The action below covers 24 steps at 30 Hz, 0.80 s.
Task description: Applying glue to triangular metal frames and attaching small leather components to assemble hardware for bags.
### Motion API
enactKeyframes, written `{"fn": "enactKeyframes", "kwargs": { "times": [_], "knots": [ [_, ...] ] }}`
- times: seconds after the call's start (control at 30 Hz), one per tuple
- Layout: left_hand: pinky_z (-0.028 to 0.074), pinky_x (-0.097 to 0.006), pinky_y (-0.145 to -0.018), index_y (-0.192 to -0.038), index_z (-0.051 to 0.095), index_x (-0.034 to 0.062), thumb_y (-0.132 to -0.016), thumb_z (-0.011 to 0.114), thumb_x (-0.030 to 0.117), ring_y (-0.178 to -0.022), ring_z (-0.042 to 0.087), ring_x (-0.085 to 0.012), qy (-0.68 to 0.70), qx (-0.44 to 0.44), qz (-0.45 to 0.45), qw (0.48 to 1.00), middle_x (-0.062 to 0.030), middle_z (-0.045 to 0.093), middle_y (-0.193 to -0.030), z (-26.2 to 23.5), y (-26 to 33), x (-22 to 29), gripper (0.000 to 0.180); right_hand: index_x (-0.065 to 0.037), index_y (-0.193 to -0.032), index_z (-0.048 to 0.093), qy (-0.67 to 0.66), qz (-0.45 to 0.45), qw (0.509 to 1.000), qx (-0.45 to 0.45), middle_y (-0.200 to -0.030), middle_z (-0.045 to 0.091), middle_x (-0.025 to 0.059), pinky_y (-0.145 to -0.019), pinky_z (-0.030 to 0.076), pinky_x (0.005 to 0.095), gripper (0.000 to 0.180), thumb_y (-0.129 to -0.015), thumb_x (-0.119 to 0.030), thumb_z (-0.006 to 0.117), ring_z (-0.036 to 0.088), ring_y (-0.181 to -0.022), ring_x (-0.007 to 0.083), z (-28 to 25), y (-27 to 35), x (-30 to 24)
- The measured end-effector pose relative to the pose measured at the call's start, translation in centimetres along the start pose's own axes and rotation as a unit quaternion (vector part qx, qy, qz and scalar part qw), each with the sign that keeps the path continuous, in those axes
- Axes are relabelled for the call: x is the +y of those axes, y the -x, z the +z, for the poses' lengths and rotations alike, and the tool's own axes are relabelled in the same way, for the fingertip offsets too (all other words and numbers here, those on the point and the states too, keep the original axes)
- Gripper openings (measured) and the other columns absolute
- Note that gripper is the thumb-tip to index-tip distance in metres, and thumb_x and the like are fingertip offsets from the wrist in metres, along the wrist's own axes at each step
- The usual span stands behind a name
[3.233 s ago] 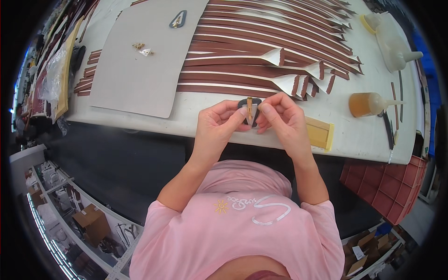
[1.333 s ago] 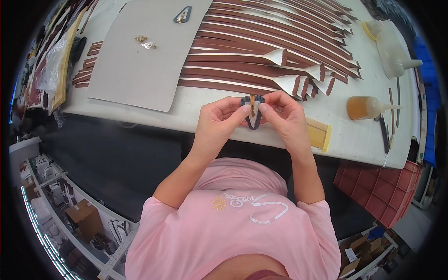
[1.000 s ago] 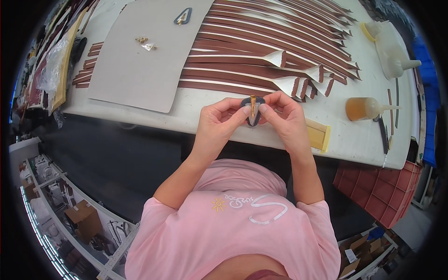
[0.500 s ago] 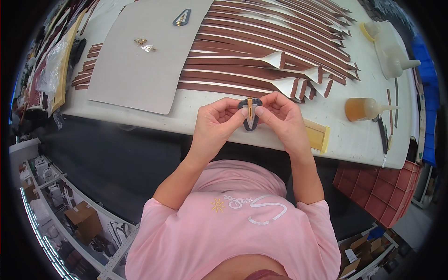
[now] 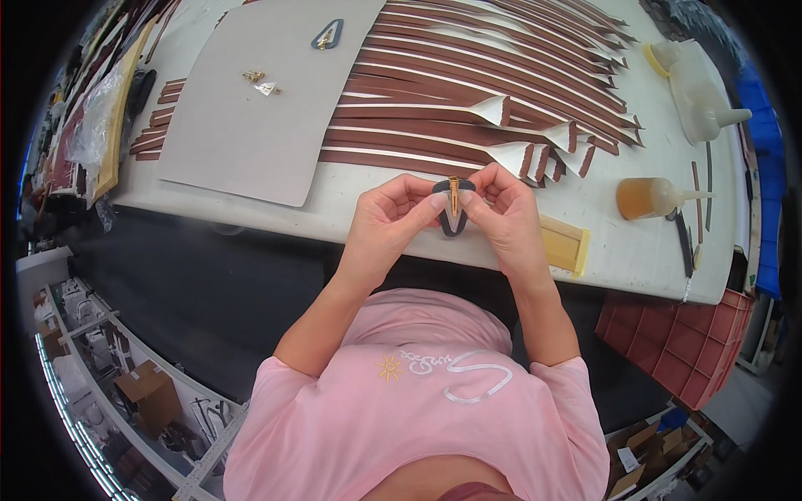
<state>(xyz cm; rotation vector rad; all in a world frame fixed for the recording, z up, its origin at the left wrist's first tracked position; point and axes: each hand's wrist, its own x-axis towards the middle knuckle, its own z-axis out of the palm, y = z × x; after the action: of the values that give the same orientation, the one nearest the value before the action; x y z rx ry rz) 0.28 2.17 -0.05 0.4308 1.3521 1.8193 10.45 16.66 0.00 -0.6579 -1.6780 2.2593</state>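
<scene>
Head view: we see left hand and right hand both pinching the dark triangular piece by its gold clip, over the near edge of the table — only slightly shifted since last frame, so we'd judge work on it unfinished.

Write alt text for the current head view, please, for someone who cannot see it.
A person's left hand and right hand pinch a small dark triangle bearing a golden metal part, over a white table. Beyond them lie a grey board and rows of brown strips; a bottle of amber liquid is at right.
</scene>
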Motion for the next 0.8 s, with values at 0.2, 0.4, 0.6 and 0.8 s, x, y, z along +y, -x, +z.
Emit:
{"fn": "enactKeyframes", "kwargs": {
  "times": [0.2, 0.4, 0.6, 0.8],
  "knots": [
    [0.049, -0.022, -0.072, -0.096, 0.065, 0.0004, -0.091, 0.066, 0.008, -0.077, 0.06, -0.0064, -0.017, 0.032, 0.012, 0.999, -0.0023, 0.067, -0.086, 0.2, -0.1, -0.4, 0.009, -0.003, -0.092, 0.057, -0.003, -0.007, 1.0, -0.009, -0.087, 0.055, -0.0008, -0.07, 0.048, 0.0194, 0.012, -0.086, -0.004, 0.067, 0.051, -0.08, 0.0031, 0.3, -0.4, 0.1],
    [0.047, -0.019, -0.068, -0.092, 0.062, 0.0009, -0.093, 0.064, 0.007, -0.075, 0.057, -0.0027, -0.017, 0.046, 0.055, 0.997, -0.0006, 0.065, -0.084, 0.1, 0.0, -0.6, 0.007, -0.003, -0.095, 0.057, -0.031, -0.028, 0.999, -0.011, -0.086, 0.057, -0.0013, -0.072, 0.047, 0.019, 0.011, -0.089, -0.005, 0.066, 0.052, -0.08, 0.003, 0.8, -0.2, 0.8],
    [0.047, -0.019, -0.069, -0.089, 0.06, 0.0023, -0.093, 0.064, 0.008, -0.077, 0.056, -0.0023, -0.015, 0.05, 0.051, 0.997, 0.0001, 0.064, -0.084, -0.4, -0.1, -0.8, 0.008, -0.003, -0.101, 0.059, -0.063, 0.051, 0.996, -0.034, -0.091, 0.061, 0.0006, -0.073, 0.05, 0.0222, 0.016, -0.093, -0.014, 0.066, 0.058, -0.082, 0.006, 0.7, -0.1, -0.6],
    [0.048, -0.021, -0.067, -0.09, 0.06, 0.0042, -0.091, 0.065, 0.008, -0.073, 0.057, -0.0041, 0.004, 0.047, 0.044, 0.998, -0.0007, 0.065, -0.086, 0.0, -0.1, -0.7, 0.006, -0.003, -0.098, 0.058, -0.023, 0.013, 0.999, -0.035, -0.09, 0.06, 0.0004, -0.071, 0.05, 0.0225, 0.016, -0.091, -0.014, 0.068, 0.056, -0.081, 0.0053, 0.6, -0.5, 0.5]
  ]
}}
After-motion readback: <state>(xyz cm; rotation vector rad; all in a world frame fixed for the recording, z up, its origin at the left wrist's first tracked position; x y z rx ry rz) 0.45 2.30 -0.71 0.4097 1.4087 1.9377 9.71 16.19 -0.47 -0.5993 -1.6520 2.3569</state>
